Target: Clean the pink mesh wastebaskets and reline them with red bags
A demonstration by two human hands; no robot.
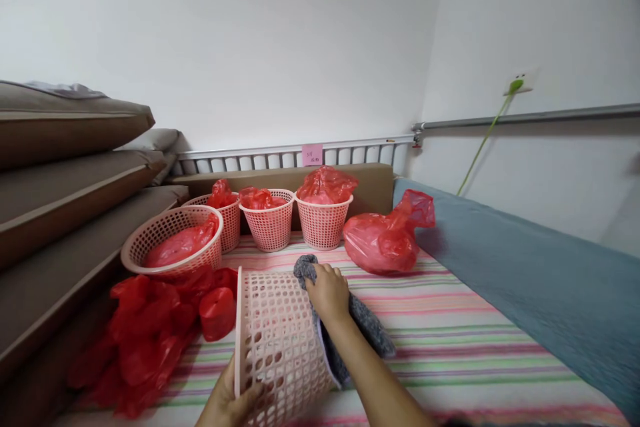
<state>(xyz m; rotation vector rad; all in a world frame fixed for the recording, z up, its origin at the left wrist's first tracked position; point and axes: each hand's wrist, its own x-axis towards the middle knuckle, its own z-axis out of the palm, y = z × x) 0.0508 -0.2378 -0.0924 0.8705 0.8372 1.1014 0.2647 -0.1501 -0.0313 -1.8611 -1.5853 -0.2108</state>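
A pink perforated plastic basket (280,333) lies tipped on its side in front of me, its rim facing left. Gripping that rim from below is my left hand (233,395), thumb on the outer wall and the other fingers inside, showing through the holes. My right hand (329,290) is closed around a grey cloth (370,327) and presses it against the basket's base end. Part of the cloth hangs down along the base, behind my right forearm.
Pink baskets (320,227) with red plastic bags stand along the back; a wider basket (173,213) sits left. A filled red bag (383,240) lies right. Loose red bags (150,333) and a red bag roll (217,313) lie front left. Brown cushions (65,187) are stacked left.
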